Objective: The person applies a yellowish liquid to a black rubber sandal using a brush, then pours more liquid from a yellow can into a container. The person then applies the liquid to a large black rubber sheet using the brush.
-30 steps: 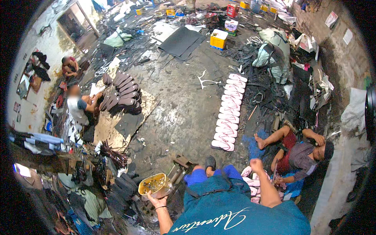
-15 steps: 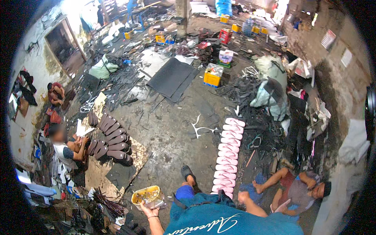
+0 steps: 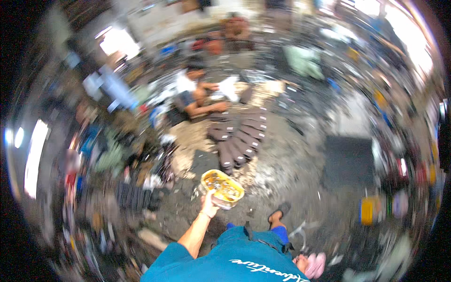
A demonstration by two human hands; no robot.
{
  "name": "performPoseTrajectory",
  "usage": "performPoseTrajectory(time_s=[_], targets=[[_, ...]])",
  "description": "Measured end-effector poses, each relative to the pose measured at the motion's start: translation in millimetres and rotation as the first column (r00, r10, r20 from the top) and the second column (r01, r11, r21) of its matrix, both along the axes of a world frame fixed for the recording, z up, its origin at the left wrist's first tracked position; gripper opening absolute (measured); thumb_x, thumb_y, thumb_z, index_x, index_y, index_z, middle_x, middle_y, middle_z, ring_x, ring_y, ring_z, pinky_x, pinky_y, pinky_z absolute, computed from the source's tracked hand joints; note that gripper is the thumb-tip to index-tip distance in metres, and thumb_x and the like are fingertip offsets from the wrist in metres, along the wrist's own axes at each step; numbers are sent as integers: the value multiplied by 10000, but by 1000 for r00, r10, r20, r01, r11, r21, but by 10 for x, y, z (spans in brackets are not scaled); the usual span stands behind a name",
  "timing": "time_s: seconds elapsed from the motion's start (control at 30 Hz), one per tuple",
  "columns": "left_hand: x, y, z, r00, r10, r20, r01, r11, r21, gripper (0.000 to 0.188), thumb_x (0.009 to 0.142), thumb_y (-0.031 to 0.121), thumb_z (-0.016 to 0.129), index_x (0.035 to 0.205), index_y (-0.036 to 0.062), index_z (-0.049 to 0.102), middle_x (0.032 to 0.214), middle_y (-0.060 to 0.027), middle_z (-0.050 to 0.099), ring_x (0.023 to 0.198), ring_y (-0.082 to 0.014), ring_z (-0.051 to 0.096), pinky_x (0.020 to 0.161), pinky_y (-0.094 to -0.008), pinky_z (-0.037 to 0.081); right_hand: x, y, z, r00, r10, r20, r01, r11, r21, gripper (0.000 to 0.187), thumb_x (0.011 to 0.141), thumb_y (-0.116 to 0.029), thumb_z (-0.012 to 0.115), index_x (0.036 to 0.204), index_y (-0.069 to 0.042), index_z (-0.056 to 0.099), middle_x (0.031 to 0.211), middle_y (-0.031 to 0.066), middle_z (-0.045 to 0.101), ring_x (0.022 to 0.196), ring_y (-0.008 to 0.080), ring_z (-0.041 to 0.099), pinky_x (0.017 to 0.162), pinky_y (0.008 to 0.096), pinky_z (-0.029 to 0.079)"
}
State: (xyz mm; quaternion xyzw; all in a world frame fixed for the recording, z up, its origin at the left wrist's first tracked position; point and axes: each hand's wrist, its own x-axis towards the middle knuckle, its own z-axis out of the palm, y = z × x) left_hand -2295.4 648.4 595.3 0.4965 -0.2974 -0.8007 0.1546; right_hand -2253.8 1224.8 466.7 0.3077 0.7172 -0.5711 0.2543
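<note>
My left hand (image 3: 209, 207) grips a yellowish plastic tub (image 3: 223, 188) by its near side, held out in front of my body above the floor. Small, dark and pale bits lie inside it, too blurred to name. Low on the right, partly behind my blue-green shirt, is my right hand (image 3: 299, 262); motion smears its fingers. Beside that hand, pink sandals (image 3: 315, 265) show at the lower edge. Beyond the tub, dark brown footbeds (image 3: 244, 141) lie fanned out on a tan sheet (image 3: 190, 143).
A person (image 3: 195, 91) sits at the far side of the brown footbeds, hands over a white piece. A black mat (image 3: 348, 162) lies to the right, near a yellow crate (image 3: 368, 210). Scrap heaps (image 3: 127, 155) cover the left. My sandalled foot (image 3: 277, 214) stands ahead.
My view has swung left, so the seated person and brown footbeds are now near the middle. The tub stays in my left hand. Most of the pink sandal row has left the view.
</note>
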Motion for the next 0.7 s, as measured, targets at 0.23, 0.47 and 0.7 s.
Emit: performPoseTrajectory(time_s=[0.23,0.47,0.7], targets=[[-785,647,144,885,443,144,-442,896,-35,569,834,350,641,1341,150,478,1282,-144,594,1174,-365,584,983,-647,424,-3139,970,-95,778,621,96,-624,745,237,258,856,-214,513,758,-62,697,647,65,628,589,176,568,558,331,451],[-1598,806,-564,910,414,-23,-411,909,73,708,818,459,595,1436,175,398,1372,-136,532,1227,-396,534,964,-665,419,-5748,285,-19,890,58,-452,-193,946,-260,177,972,-197,569,860,-60,585,656,39,574,432,98,457,375,227,343],[-3612,724,140,997,-45,69,37,993,113,802,758,495,621,1444,164,371,1393,-146,486,1239,-411,494,939,-675,426,-6021,74,-305,944,24,-328,-17,1000,23,110,891,-15,642,993,19,666,832,75,665,676,136,606,582,279,487]])
